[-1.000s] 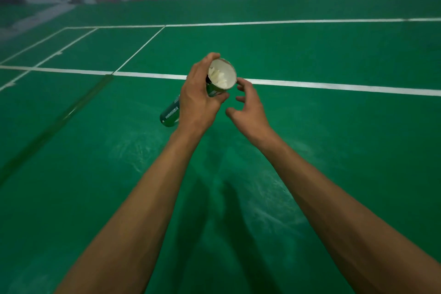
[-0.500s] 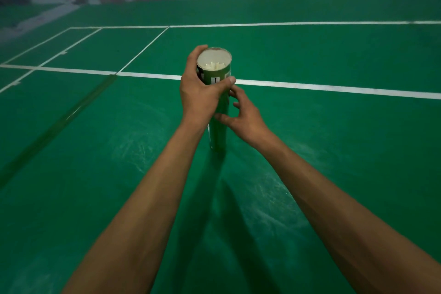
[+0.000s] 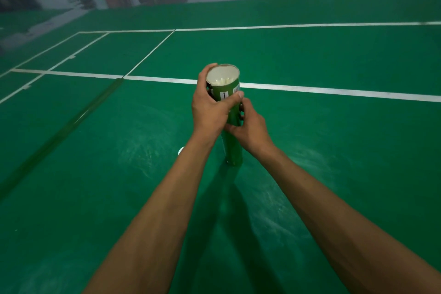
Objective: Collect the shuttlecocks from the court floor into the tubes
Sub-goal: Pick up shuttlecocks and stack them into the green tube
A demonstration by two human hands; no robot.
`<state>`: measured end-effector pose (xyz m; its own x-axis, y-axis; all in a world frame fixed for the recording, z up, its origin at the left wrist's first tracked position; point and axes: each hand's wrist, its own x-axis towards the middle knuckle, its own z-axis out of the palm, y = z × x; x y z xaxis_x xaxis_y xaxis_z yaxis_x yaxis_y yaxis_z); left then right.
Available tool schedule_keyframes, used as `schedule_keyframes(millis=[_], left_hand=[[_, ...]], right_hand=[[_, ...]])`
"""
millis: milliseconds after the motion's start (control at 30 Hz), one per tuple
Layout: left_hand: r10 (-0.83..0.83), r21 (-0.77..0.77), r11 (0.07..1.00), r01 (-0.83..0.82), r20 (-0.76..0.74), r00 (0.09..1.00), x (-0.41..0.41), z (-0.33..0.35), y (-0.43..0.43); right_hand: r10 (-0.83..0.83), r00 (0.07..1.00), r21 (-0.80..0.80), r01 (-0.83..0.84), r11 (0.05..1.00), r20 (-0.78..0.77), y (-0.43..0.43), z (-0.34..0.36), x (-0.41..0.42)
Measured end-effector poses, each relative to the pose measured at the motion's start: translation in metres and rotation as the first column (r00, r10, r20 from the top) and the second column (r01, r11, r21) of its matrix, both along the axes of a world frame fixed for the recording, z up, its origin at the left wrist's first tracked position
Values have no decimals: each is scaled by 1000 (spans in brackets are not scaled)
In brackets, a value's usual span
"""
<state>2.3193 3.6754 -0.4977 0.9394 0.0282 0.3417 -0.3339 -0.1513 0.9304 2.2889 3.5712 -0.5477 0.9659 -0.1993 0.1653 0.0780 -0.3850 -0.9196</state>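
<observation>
One green tube [image 3: 233,148] is gripped by left hand [image 3: 210,112] and right hand [image 3: 253,129].

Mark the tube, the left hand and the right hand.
tube [image 3: 233,148]: head view, lower green wall.
left hand [image 3: 208,112]: head view, back of the hand.
right hand [image 3: 251,130]: head view, back of the hand.

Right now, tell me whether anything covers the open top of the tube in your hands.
Nothing visible does. The tube is open at the top, with no lid; white shuttlecocks sit below its rim. The left hand grips the side near the top, the right hand lower, neither over the opening.
</observation>
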Motion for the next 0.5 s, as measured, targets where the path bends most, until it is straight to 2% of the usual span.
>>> schedule_keyframes(millis=[500], left_hand=[[-54,8,998,54,20,998,29,-7,1]], right_hand=[[-35,999,-104,34,994,-1,-6,-10,30]])
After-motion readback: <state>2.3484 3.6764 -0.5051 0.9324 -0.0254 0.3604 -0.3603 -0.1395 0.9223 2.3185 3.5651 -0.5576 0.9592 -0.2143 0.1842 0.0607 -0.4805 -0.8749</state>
